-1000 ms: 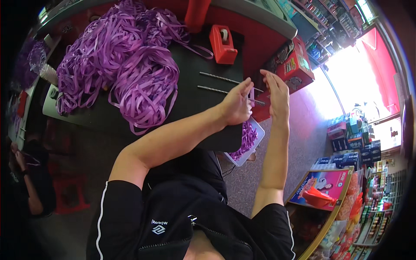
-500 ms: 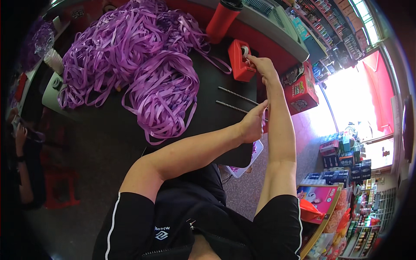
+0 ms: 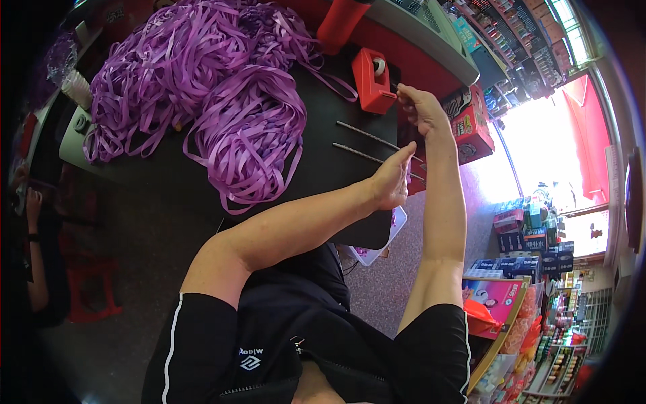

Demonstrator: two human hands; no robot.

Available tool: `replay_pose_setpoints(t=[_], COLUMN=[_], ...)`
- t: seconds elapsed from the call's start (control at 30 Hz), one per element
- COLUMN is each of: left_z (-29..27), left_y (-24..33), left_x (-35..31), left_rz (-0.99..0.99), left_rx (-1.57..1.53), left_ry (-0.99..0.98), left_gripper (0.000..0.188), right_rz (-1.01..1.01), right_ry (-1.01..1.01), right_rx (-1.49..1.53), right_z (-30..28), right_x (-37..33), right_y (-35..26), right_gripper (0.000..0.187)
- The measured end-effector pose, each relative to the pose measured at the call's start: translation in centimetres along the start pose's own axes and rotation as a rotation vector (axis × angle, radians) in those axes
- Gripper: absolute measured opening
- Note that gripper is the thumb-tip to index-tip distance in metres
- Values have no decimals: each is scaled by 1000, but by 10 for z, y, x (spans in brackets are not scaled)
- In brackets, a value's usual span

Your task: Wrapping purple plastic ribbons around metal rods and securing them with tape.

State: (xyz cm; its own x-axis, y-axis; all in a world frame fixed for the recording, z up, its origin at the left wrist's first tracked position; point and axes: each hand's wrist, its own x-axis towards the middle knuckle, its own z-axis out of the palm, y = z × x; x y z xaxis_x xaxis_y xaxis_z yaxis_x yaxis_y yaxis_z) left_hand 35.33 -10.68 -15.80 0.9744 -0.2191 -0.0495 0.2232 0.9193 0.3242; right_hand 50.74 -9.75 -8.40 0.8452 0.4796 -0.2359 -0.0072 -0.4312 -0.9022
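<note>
My right hand (image 3: pixel 425 113) is just right of a red tape dispenser (image 3: pixel 374 84) that carries a white roll. Its fingers are pinched together; anything between them is too small to make out. My left hand (image 3: pixel 391 180) is nearer to me at the table's right edge, beside two thin twisted metal rods (image 3: pixel 363 154) that stick out over that edge. One digit points up and away, while the other fingers are hidden behind the hand. A sliver of purple shows by its palm. A large heap of purple ribbon (image 3: pixel 252 135) covers the table's left and middle.
A red cylinder (image 3: pixel 338 27) stands behind the dispenser, near a grey-topped counter (image 3: pixel 437 40). A red printed box (image 3: pixel 471 128) is right of my right hand. Below the table edge sits a white tub (image 3: pixel 397 229) with purple bits. Another person's arm (image 3: pixel 35 249) shows at far left.
My right hand has drawn away from the tape dispenser toward the right, its fingertips now off it. My left hand stays by the rods. The whole view has shifted slightly.
</note>
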Motion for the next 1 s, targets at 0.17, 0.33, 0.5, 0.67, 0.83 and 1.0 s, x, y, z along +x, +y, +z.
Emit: replay_pose_setpoints(t=[0.17,0.33,0.5,0.67,0.83,1.0], left_z=[1,9,14,18,2,2], left_y=[0,6,8,6,3,2], left_x=[-5,-13,-14,-13,-7,-5], left_rz=[31,75,97,89,82,117], left_rx=[3,43,-37,-149,-113,-162], left_ry=[-165,-25,-26,-49,-61,-111], left_gripper=[94,81,61,49,43,43], right_rz=[17,-7,-46,-111,-140,-73], right_ry=[-26,-58,-48,30,57,128], right_rx=[105,135,179,29,49,96], right_z=[2,5,11,7,17,25], right_x=[-7,-9,-10,4,3,2], right_y=[21,29,36,49,45,40], right_gripper=[19,14,12,15,16,15])
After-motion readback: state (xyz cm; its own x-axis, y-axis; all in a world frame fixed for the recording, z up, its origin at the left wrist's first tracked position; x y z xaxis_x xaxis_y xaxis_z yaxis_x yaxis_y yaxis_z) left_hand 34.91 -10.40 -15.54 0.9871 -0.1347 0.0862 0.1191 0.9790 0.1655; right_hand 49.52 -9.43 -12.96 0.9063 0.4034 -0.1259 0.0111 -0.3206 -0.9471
